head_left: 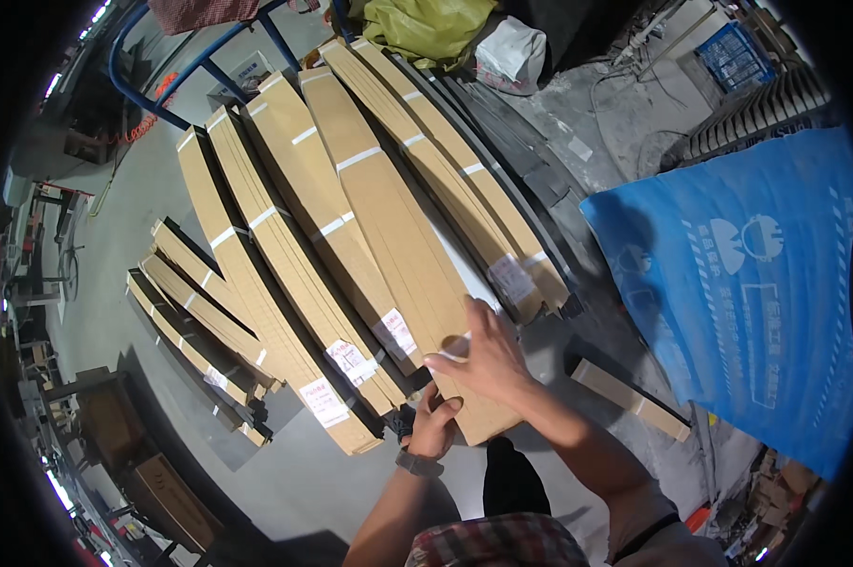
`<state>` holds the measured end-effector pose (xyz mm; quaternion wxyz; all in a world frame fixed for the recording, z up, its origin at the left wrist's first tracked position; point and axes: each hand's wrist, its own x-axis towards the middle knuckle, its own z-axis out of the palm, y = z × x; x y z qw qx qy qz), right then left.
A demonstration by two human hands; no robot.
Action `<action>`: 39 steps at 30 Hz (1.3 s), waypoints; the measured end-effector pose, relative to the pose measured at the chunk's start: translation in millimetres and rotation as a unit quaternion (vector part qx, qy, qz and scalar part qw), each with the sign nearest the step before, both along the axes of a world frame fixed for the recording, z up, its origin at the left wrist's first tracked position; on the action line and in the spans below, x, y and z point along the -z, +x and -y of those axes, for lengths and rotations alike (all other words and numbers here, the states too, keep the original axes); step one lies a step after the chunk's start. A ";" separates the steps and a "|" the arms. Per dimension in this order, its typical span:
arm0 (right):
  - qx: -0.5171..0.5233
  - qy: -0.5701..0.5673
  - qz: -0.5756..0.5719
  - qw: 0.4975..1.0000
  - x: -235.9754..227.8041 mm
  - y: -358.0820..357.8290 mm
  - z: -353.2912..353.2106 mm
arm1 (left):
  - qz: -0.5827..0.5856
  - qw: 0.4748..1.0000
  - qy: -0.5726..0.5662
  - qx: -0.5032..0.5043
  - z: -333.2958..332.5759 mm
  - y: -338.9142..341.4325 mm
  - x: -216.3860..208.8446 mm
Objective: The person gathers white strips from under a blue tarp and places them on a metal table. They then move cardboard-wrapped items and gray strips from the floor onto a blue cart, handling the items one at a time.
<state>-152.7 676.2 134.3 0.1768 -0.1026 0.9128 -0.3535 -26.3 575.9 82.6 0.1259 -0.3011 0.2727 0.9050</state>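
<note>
A long brown cardboard carton (393, 227) with white straps lies lengthwise in front of me, its near end by my hands. My left hand (433, 427), with a dark band at the wrist, is closed at the left edge of that near end, thumb on the side. My right hand (488, 357) rests on the top near the same end, thumb and fingers spread; a white strap (457, 346) shows between them. To the left lies another long carton (285, 312) with a white label (324, 403). On the right is a further long carton (445, 180) with a paper label (510, 279).
Shorter strapped cartons (195, 300) lie at the left. A blue printed sheet (729, 283) covers the right side, with a short carton piece (631, 401) beside it. Blue metal rails (200, 66), a yellow-green sack (422, 28) and a white sack (511, 57) stand at the far end.
</note>
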 end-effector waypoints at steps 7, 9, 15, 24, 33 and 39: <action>0.133 -0.371 0.385 0.834 42.2 -6.4 -25.1 | -0.004 0.935 -0.341 0.094 -17.9 11.4 -53.1; 0.242 -0.422 0.505 0.713 -6.1 16.1 -33.2 | -0.080 0.934 -0.346 0.046 -18.1 20.5 -50.7; 0.302 -0.509 0.619 0.516 34.5 69.8 -77.9 | 0.124 0.970 -0.209 -0.004 -3.1 -3.8 -61.6; 0.249 -0.529 0.568 0.579 59.1 66.9 -95.9 | 0.017 0.999 0.026 0.039 27.0 -16.1 -33.3; 0.165 -0.369 0.487 0.774 33.7 41.9 -105.1 | 0.035 0.998 -0.012 0.050 17.6 -23.5 -32.0; 0.183 -0.352 0.492 0.775 -0.8 22.6 -87.3 | 0.089 0.993 -0.048 0.058 17.4 -16.0 -18.4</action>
